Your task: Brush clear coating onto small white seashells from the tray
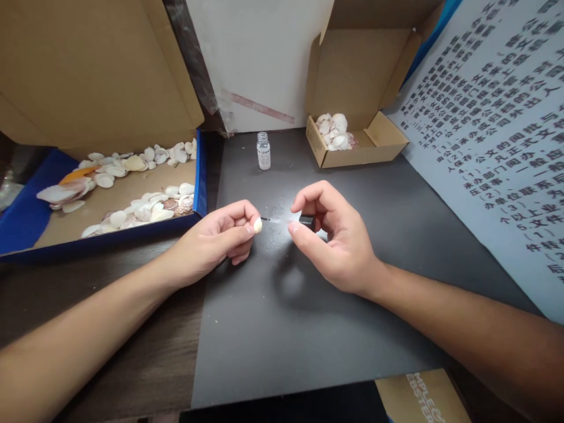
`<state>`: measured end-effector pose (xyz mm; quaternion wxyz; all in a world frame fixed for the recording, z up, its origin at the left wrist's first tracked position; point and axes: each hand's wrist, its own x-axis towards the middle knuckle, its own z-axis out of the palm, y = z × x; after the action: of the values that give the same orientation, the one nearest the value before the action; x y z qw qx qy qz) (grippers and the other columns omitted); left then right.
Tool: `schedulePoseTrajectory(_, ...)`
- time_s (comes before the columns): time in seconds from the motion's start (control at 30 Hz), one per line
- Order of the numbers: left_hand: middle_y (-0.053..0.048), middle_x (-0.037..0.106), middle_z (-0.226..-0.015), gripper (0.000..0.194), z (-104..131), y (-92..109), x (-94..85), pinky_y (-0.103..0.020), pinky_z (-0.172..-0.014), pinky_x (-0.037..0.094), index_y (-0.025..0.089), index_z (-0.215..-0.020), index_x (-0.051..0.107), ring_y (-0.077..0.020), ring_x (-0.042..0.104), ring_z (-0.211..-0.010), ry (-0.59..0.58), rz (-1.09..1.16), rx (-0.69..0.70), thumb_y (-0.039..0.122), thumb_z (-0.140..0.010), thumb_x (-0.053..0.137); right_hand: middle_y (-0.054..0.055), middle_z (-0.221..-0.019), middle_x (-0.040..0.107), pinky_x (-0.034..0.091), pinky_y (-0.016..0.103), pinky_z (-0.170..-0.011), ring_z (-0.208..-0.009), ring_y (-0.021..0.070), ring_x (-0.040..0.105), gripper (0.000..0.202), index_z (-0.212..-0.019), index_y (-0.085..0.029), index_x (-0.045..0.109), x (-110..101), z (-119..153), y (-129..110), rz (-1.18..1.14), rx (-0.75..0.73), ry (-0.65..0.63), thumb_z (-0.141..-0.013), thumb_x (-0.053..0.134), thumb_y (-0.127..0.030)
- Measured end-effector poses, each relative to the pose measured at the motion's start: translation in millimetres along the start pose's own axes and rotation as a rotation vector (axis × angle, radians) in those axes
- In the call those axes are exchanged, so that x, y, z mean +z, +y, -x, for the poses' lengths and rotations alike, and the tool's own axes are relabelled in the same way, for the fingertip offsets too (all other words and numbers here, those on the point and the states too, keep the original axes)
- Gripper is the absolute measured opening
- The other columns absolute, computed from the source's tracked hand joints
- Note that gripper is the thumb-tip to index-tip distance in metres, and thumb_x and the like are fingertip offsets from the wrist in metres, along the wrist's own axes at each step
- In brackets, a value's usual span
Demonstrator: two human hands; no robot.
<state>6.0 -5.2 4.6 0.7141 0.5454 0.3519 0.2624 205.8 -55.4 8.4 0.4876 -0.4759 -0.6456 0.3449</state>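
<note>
In the head camera's view, two bare forearms, the left (101,317) and the right (453,311), reach in from the lower corners over a smooth dark-grey mat (247,341). The hands are apart, facing each other across a narrow gap. The left hand (220,232), knuckles up and fingers curled, pinches a small cream-white shell (258,225) between thumb and index finger. The right hand (339,241) curls around a black cylindrical cap (307,222), its thumb and index fingertips spread. From the cap, a thin, dark-tipped applicator rod (275,221) runs leftward, nearly level, its tip beside the shell; whether they touch, I cannot tell. The shell is at the left fingertips, straight left of the right hand along the rod's axis. A small clear glass vial (263,154) with a white label stands upright and uncapped beyond the hands, slightly nearer the left.
</note>
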Motion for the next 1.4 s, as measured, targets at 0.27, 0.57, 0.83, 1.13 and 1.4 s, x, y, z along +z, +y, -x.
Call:
schedulePoseTrajectory(0.27,0.007,0.039,-0.056,0.016,0.2,-2.6,-2.3,-0.018,-0.046,0.037,0.019,-0.083,0.055,-0.0068,0.035,-0.049,-0.018,-0.004,-0.014,0.029,-0.089,0.065,-0.004,-0.072,0.042,0.036,0.025,-0.050,-0.058,0.0112,0.042,0.016,-0.090,-0.025,0.050,1.4,-0.5,1.3,0.010,0.010,-0.002,-0.082,0.063,-0.020)
schedulePoseTrajectory(0.57,0.008,0.040,-0.059,0.013,0.2,-2.2,-3.0,-0.016,-0.047,0.039,0.019,-0.085,0.054,-0.0061,0.036,-0.050,-0.055,0.028,0.003,0.025,-0.088,0.065,-0.004,-0.071,0.047,0.034,0.025,-0.048,-0.058,0.0112,0.042,0.016,-0.089,-0.023,0.051,0.7,1.0,2.3,-0.067,-0.087,-0.065,-0.081,0.064,-0.023)
schedulePoseTrajectory(0.83,0.009,0.040,-0.056,0.019,-0.1,-2.3,-3.2,-0.016,-0.047,0.036,0.019,-0.089,0.053,-0.0054,0.035,-0.049,-0.078,-0.078,0.017,0.035,-0.092,0.064,-0.004,-0.072,0.047,0.033,0.024,-0.047,-0.059,0.0115,0.043,0.017,-0.089,-0.023,0.051,0.4,0.4,0.8,-0.057,-0.097,0.007,-0.079,0.065,-0.020)
schedulePoseTrajectory(1.13,0.009,0.040,-0.055,0.022,0.1,-2.7,-4.9,-0.016,-0.047,0.036,0.019,-0.090,0.054,-0.0051,0.036,-0.049,-0.082,-0.120,0.019,0.039,-0.093,0.063,-0.005,-0.069,0.045,0.033,0.024,-0.046,-0.057,0.0107,0.041,0.017,-0.088,-0.023,0.051,0.8,1.2,0.3,-0.089,-0.084,0.005,-0.078,0.064,-0.018)
schedulePoseTrajectory(1.4,0.009,0.041,-0.056,0.022,0.3,-2.2,-4.3,-0.016,-0.047,0.035,0.019,-0.088,0.053,-0.0049,0.037,-0.049,-0.065,-0.162,0.012,0.039,-0.094,0.061,-0.004,-0.069,0.044,0.032,0.024,-0.046,-0.057,0.0109,0.041,0.015,-0.087,-0.023,0.052,0.1,1.1,0.4,-0.065,-0.072,0.044,-0.078,0.063,-0.017)
